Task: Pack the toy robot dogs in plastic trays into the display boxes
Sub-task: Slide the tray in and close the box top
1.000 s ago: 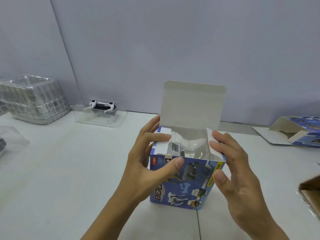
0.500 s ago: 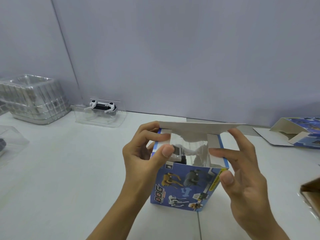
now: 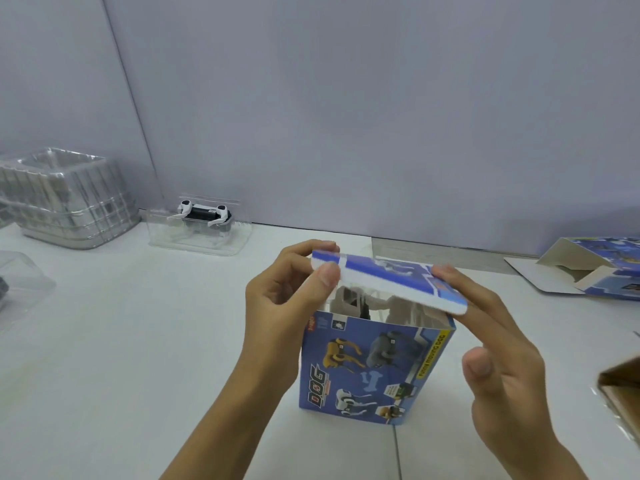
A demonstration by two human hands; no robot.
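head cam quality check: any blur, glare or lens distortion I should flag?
Head view: motion blur on the box lid and the left hand fingers; the print on the box front stays readable. Wide-angle bowing bends the wall seam. Soft even light, faint shadows. Mild glare on the stacked clear trays.

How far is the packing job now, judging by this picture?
Done: a toy in its tray is already inside the upright display box. In hand: the left hand pinches the top flap and the right hand presses it down; it is not yet tucked in. Left: another toy dog in a tray waits by the wall, and an open box lies at right.
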